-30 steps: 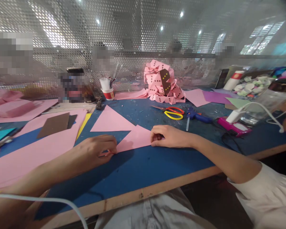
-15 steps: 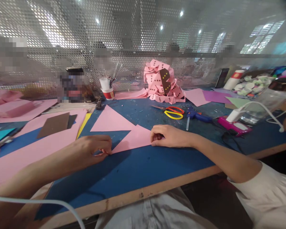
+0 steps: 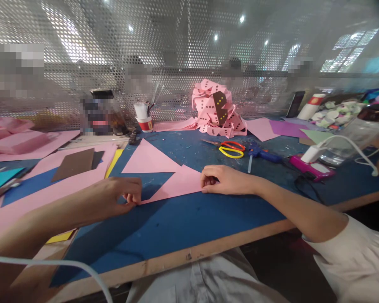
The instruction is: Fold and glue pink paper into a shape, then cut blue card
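Observation:
A pink paper triangle [image 3: 175,185] lies on the blue work surface in front of me, its long edge towards me. My left hand [image 3: 124,195] pinches its left corner between thumb and fingers. At the other end, my right hand [image 3: 217,179] has curled fingers closed on the right corner, which they partly hide. Just behind, touching or slightly overlapped by it, is a second pink paper triangle [image 3: 148,159] lying flat. Scissors [image 3: 232,149] with red and yellow handles and a blue glue gun [image 3: 262,153] rest beyond my right hand.
A folded pink paper model [image 3: 216,108] with dark dots stands at the back. A paper cup [image 3: 144,124] holds tools. Brown paper [image 3: 74,164] and pink sheets [image 3: 6,219] spread on the left. A magenta power strip [image 3: 312,167] sits at right; a white cable [image 3: 60,261] crosses the lower left.
My left hand has slid a little to the left, baring more of the paper triangle's left corner. My right hand stays at the right corner. The view has shifted slightly.

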Available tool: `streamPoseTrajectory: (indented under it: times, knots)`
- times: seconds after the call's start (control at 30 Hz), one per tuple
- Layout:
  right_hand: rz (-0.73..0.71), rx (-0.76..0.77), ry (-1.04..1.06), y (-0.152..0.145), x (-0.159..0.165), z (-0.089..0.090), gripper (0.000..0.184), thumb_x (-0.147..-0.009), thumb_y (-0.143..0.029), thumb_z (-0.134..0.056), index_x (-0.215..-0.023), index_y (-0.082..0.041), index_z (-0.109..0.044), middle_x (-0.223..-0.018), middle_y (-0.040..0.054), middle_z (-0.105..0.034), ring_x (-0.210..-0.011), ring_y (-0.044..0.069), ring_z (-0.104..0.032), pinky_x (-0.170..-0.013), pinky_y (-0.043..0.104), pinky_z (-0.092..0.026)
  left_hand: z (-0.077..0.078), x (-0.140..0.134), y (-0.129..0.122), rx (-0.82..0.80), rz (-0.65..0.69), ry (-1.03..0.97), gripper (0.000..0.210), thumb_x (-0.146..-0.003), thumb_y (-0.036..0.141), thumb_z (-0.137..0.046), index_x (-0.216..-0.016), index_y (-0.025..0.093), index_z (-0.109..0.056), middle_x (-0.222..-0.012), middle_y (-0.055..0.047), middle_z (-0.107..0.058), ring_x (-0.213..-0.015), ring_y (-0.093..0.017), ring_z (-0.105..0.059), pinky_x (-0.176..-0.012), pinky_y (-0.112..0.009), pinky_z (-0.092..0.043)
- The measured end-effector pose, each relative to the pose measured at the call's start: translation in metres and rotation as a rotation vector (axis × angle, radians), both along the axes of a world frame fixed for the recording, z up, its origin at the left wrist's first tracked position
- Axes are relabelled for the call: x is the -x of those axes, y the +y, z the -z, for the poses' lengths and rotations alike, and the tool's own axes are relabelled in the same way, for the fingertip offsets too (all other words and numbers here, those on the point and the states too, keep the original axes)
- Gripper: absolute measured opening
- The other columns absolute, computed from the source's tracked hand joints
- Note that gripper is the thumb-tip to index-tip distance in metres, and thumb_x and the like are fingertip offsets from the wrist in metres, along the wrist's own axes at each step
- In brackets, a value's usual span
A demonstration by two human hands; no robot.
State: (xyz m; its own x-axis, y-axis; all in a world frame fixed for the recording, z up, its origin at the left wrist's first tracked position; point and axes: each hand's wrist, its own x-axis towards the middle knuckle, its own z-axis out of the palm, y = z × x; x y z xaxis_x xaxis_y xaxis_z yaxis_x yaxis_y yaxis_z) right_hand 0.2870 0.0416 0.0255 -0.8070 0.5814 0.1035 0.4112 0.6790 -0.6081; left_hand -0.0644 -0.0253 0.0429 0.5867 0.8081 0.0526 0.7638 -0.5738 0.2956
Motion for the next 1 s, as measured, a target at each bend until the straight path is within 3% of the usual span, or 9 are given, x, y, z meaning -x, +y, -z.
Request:
streamPoseTrajectory:
  times: [0.1, 0.37, 0.47, 0.6, 0.77, 1.0]
  knots:
    - [0.0, 0.0, 0.002, 0.001, 0.0, 0.001, 0.007, -0.089, -0.026, -0.069, -0.092, -0.019, -0.068, -0.092, 0.0019, -0.065, -0.08, 0.014, -0.06, -0.074, 0.027, -0.046, -0.006, 0.008, 0.006, 0.17, 0.013, 0.044, 0.02, -0.084, 0.01, -0.052, -0.081, 0.019, -0.069, -0.087, 0.003, -0.068, -0.075, -0.014, -0.061, -0.069, -0.02, -0.041]
    - [0.0, -0.004, 0.003, 0.001, 0.0, 0.002, 0.007, -0.09, -0.026, -0.069, -0.092, -0.019, -0.068, -0.093, 0.0018, -0.064, -0.08, 0.014, -0.06, -0.074, 0.026, -0.046, -0.017, 0.012, 0.005, 0.17, 0.015, 0.098, 0.017, -0.093, 0.013, -0.052, -0.088, 0.019, -0.067, -0.092, 0.003, -0.069, -0.08, -0.014, -0.062, -0.074, -0.022, -0.045]
    - [-0.001, -0.006, 0.0, 0.001, 0.0, 0.001, 0.007, -0.09, -0.026, -0.07, -0.092, -0.019, -0.068, -0.093, 0.0012, -0.064, -0.08, 0.014, -0.06, -0.074, 0.026, -0.046, -0.018, -0.001, 0.001, 0.057, -0.036, -0.013, 0.015, -0.097, 0.022, -0.054, -0.091, 0.021, -0.067, -0.098, 0.002, -0.068, -0.081, -0.014, -0.062, -0.075, -0.023, -0.046]
    - [0.003, -0.017, -0.002, 0.0, 0.0, 0.001, 0.007, -0.09, -0.025, -0.07, -0.092, -0.019, -0.068, -0.093, 0.0013, -0.064, -0.08, 0.014, -0.06, -0.074, 0.026, -0.046, 0.001, -0.022, 0.0, -0.031, -0.002, -0.172, 0.016, -0.1, 0.031, -0.056, -0.1, 0.023, -0.069, -0.106, -0.003, -0.066, -0.094, -0.017, -0.064, -0.085, -0.028, -0.049]
    - [0.003, -0.036, 0.005, -0.002, -0.001, 0.001, 0.005, -0.092, -0.024, -0.068, -0.093, -0.019, -0.069, -0.093, 0.0015, -0.063, -0.08, 0.013, -0.06, -0.074, 0.026, -0.045, 0.028, -0.039, 0.005, -0.107, 0.055, -0.239, 0.02, -0.099, 0.033, -0.058, -0.093, 0.021, -0.072, -0.097, -0.005, -0.066, -0.089, -0.017, -0.063, -0.08, -0.027, -0.05]
    - [0.011, -0.1, 0.005, -0.003, 0.0, 0.0, 0.005, -0.092, -0.022, -0.069, -0.092, -0.017, -0.07, -0.091, 0.0019, -0.063, -0.08, 0.014, -0.058, -0.074, 0.026, -0.043, 0.032, -0.041, 0.007, -0.165, 0.02, -0.237, 0.02, -0.098, 0.03, -0.057, -0.087, 0.02, -0.071, -0.09, -0.004, -0.066, -0.081, -0.015, -0.062, -0.074, -0.025, -0.049]
